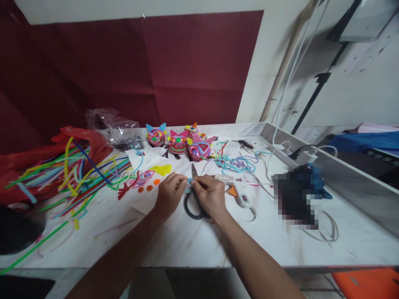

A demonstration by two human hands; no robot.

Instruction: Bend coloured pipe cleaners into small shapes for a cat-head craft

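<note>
A short light-blue pipe cleaner (189, 185) bends between my fingertips over the middle of the table. My left hand (170, 194) pinches it from the left. From the other side, my right hand (211, 196) holds it between thumb and forefinger. Scissors with black handles (186, 207) lie beneath my right hand, their blades pointing away and partly hidden. Left of my hands are orange discs (156, 182), a yellow piece (162, 169) and a pink and purple coiled pipe-cleaner shape (144, 178).
Several colourful animal-like ornaments (178, 143) stand at the back. A glue gun (244, 201) lies to the right, with tangled blue pipe cleaners (235, 164) behind it. Many pipe cleaners (84, 174) spill from a red bag (96, 145) at left. A raised edge (327, 178) borders the right.
</note>
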